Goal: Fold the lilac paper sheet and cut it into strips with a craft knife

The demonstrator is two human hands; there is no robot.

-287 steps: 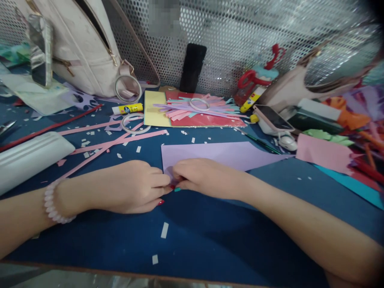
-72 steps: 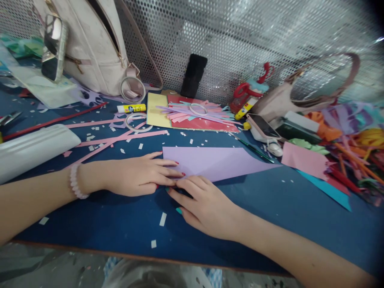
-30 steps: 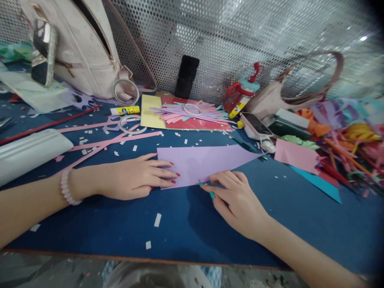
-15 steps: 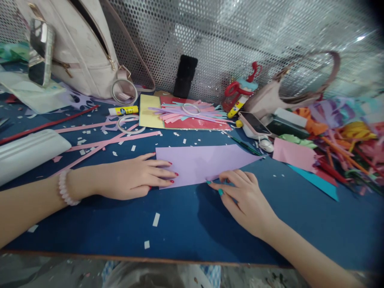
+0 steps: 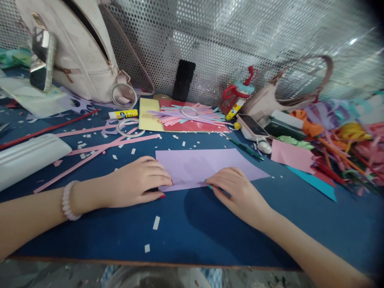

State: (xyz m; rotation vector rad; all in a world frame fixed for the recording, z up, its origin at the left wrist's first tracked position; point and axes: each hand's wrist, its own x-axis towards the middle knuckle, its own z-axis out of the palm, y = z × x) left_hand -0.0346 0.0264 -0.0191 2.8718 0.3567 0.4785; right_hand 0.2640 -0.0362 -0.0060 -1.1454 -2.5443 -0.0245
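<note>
A sheet of purple paper (image 5: 198, 164) lies on the blue table, its right end running to a slanted point. My left hand (image 5: 139, 182), with a beaded bracelet at the wrist, curls over the paper's left end, fingers on top and thumb by the near edge. Along that same near edge, right of the middle, my right hand (image 5: 237, 190) pinches the paper between thumb and fingertips. Two small white paper scraps (image 5: 156, 223) lie nearer to me.
Behind the sheet, a yellow and red folder (image 5: 148, 116) carries paper strips and a tape roll (image 5: 190, 112). A glue stick (image 5: 123, 114), pink strips (image 5: 132, 141) and a white case (image 5: 33, 158) are at left. Green tweezers (image 5: 246, 148) and pink paper (image 5: 291, 155) lie right.
My left hand has gone from fingers spread flat on the paper to curled at its near left corner. My right fingers have closed on the near edge.
</note>
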